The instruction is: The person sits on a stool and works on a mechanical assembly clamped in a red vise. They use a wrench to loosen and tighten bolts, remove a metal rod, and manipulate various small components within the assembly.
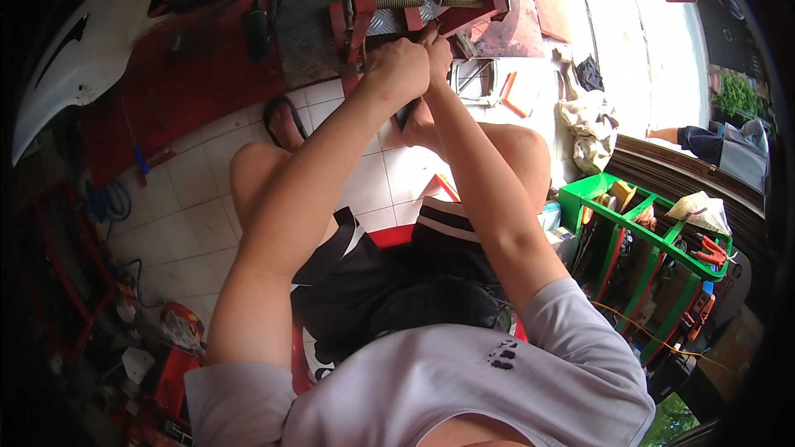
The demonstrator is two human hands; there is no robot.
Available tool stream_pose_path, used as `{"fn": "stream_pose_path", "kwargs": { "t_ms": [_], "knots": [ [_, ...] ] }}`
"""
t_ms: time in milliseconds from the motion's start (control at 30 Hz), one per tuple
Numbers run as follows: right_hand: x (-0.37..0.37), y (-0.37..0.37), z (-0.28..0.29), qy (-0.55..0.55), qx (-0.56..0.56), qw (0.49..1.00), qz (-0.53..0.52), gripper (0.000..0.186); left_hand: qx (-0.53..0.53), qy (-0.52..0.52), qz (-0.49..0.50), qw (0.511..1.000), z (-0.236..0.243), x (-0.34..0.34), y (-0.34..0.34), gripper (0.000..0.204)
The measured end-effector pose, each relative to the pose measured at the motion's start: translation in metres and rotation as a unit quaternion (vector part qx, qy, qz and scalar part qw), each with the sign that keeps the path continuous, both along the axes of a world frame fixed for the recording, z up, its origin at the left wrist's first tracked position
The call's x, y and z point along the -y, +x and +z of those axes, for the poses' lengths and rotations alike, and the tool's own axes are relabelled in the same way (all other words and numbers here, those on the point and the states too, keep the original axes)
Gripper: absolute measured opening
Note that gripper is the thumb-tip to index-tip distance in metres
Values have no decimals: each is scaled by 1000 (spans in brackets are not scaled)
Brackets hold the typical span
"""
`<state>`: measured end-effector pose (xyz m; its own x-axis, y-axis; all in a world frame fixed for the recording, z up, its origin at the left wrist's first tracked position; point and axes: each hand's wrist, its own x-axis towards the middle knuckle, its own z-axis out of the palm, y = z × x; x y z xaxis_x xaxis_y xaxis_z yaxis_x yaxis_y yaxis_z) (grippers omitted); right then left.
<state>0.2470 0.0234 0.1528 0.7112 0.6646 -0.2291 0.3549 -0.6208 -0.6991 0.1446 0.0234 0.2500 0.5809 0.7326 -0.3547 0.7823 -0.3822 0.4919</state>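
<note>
My left hand [397,69] is closed in a fist beside a red metal clamp frame [361,21]. Pressed close against it, my right hand [439,54] has its fingers curled, one finger pointing up toward the frame. Whatever the two hands grip is hidden behind the knuckles. Across the top of the frame runs a ribbed steel rod [402,1], like a threaded screw or coil spring, above both hands. Behind the frame lies a silver checker-plate sheet [310,29] on a red platform [199,74].
A green rack [598,185] with tools stands at the right, red-handled pliers [710,251] on it. Crumpled pale cloth [592,128] lies on the floor beyond. A blue-handled screwdriver [141,161] is at the left. A white vehicle panel [91,50] hangs upper left. Another person's arm [696,141] shows far right.
</note>
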Motion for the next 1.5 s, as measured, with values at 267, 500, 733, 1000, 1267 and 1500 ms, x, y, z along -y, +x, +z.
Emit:
{"fn": "stream_pose_path", "kwargs": {
  "t_ms": [267, 500, 733, 1000, 1267, 1500],
  "knots": [
    [1, 2, -23, 77, 49, 994, -58, 67, 124, 26, 48, 991, -12, -21, 18, 22],
    [12, 15, -19, 43, -38, 998, -16, 45, 181, -61, 102, 976, -37, -37, 35, 28],
    [14, 49, 14, -71, -12, 971, 227, 46, 201, -68, 128, 969, -50, -40, 37, 31],
    [14, 89, 62, -56, -324, 900, 285, 26, 250, -131, 249, 926, -48, -28, 39, 18],
    [16, 107, 75, -52, -378, 896, 228, 30, 373, -13, 154, 915, -44, -19, 45, 9],
    [6, 134, 87, -133, -257, 922, 259, 19, 309, 2, 135, 941, -53, -15, 49, 18]
  ]
}}
